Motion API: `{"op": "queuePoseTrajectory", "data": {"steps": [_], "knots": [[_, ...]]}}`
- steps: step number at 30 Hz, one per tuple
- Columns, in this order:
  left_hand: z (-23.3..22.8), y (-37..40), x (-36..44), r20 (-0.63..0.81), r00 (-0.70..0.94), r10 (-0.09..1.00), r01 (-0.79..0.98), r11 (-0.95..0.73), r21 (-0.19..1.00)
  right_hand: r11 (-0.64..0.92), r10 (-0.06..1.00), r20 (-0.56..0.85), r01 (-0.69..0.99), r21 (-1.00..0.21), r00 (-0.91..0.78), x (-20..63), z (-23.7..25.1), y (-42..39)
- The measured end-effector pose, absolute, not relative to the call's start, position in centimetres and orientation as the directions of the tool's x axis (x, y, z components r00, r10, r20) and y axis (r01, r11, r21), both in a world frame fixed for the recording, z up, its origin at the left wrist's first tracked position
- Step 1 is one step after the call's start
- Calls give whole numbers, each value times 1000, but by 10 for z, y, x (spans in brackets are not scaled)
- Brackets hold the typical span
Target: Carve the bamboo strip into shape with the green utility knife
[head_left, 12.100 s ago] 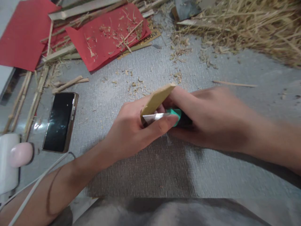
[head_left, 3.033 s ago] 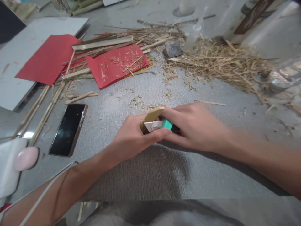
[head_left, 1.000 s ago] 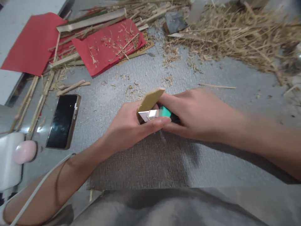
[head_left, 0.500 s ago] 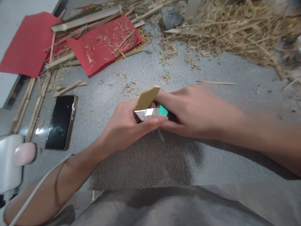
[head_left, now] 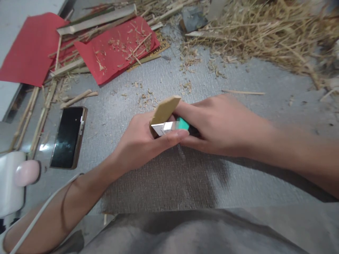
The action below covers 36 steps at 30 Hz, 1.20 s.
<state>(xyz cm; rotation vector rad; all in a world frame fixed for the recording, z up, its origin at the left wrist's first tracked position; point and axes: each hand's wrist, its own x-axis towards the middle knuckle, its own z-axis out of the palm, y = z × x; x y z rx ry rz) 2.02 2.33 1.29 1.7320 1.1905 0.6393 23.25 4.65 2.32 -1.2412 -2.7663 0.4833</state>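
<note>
My left hand (head_left: 140, 143) grips a short flat strip of pale bamboo (head_left: 164, 109), which sticks up and away from the fist. My right hand (head_left: 219, 125) is closed around a knife with a green and black handle (head_left: 183, 124). Its silver blade (head_left: 164, 128) lies against the lower edge of the strip, just above my left thumb. Both hands hover over a grey woven mat (head_left: 164, 176).
A black phone (head_left: 67, 137) lies left of my hands. Red paper sheets (head_left: 116, 49) with shavings and bamboo splints (head_left: 39, 113) lie at the back left. A heap of dry straw (head_left: 259, 31) fills the back right. A white and pink object (head_left: 16, 176) stands at the left edge.
Hands, strip and knife keep the same hold throughout. The blade sits slightly further out along the strip than twelve seconds ago. The view has shifted a little.
</note>
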Motion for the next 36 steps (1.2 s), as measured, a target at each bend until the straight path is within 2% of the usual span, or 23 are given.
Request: {"op": "queuePoseTrajectory", "data": {"steps": [16,22,28,36], "knots": [[12,23,20,-81,412,908,403,-102,910,619,730,-82,708,-340,-678,231,26,46],[12,24,21,-83,399,913,450,-116,886,641,736,-53,719,-270,-675,231,25,45],[15,25,22,-37,416,909,422,-157,893,691,709,-30,703,-169,-705,231,22,41],[18,28,25,-119,433,893,379,-61,923,717,692,-24,691,-95,-721,233,23,42]]}}
